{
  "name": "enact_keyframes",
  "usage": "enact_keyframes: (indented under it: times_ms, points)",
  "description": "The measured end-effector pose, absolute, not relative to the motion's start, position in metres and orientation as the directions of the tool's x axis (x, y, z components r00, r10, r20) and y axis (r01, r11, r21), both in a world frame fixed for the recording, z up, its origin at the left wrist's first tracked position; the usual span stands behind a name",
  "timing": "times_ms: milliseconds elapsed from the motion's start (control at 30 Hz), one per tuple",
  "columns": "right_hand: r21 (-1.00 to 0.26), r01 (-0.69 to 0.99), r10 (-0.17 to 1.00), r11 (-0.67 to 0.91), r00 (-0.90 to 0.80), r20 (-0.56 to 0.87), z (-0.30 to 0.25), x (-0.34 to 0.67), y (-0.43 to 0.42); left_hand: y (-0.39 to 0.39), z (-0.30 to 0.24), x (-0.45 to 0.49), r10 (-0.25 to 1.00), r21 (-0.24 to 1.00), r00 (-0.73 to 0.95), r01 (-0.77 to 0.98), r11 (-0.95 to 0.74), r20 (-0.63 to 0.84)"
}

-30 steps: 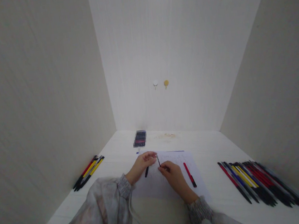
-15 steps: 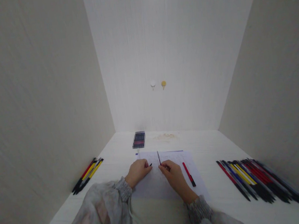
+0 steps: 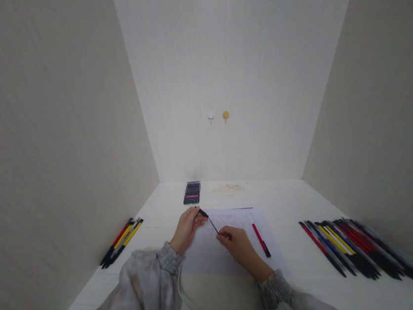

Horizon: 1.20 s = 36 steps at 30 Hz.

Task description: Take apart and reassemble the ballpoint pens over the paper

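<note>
My left hand [image 3: 185, 228] is raised a little above the white sheet of paper [image 3: 239, 243] and pinches a small black pen tip piece [image 3: 203, 213]. A thin dark refill [image 3: 213, 225] runs from that piece down to my right hand [image 3: 238, 245], which is closed round its lower end. Both hands hover over the paper near the desk's middle. A red and black pen [image 3: 261, 240] lies on the paper just right of my right hand.
A small bunch of pens [image 3: 122, 239] lies at the left wall. A long row of several red, blue, yellow and black pens [image 3: 355, 248] lies on the right. A phone [image 3: 192, 193] rests at the back of the white desk [image 3: 289, 200]. Two hooks [image 3: 218, 116] are on the wall.
My left hand picked the black tip piece off the paper and lifted it to the upper end of the refill. The refill tilted from upright to leaning left.
</note>
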State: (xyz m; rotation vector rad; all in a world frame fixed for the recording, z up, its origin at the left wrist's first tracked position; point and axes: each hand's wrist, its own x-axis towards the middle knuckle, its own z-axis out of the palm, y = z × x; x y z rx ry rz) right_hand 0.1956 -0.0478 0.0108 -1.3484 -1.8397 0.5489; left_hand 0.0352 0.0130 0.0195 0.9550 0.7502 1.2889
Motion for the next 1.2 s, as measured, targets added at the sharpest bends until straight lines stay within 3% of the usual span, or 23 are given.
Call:
enact_keyframes:
  times_ms: [233,367,533,633,833,1033,1200]
  points:
    - [-0.716,0.611,0.936,0.338,-0.143,0.321,0.009,0.196,-0.046,0.010,0.022,0.036,0.982,0.915,0.173,-0.404,-0.003,0.079]
    - [-0.658,0.695,0.941,0.290,-0.081,0.328,0.010,0.197,-0.048,0.010,0.022,0.034,0.976,0.954,0.169,-0.287,-0.081,0.134]
    - [-0.458,0.818,0.840,0.347,-0.054,0.540,0.019,0.199,-0.053,0.007,0.024,0.035,0.962,0.980,0.227,-0.160,-0.117,0.152]
    - [-0.429,0.808,0.769,0.403,-0.045,0.638,0.024,0.201,-0.053,0.004,0.023,0.037,0.924,0.989,0.358,-0.117,-0.094,0.130]
    - [-0.483,0.721,0.706,0.498,-0.013,0.709,0.024,0.208,-0.050,-0.001,0.015,0.040,0.810,0.998,0.583,-0.010,-0.069,0.062]
    - [-0.547,0.606,0.739,0.577,-0.102,0.666,0.022,0.205,-0.048,-0.012,0.023,0.045,0.728,0.931,0.661,0.123,-0.344,0.182]
    - [-0.800,0.427,0.782,0.423,0.274,0.560,0.035,0.221,-0.049,-0.011,0.022,0.047,0.758,0.960,0.615,0.010,-0.281,0.216]
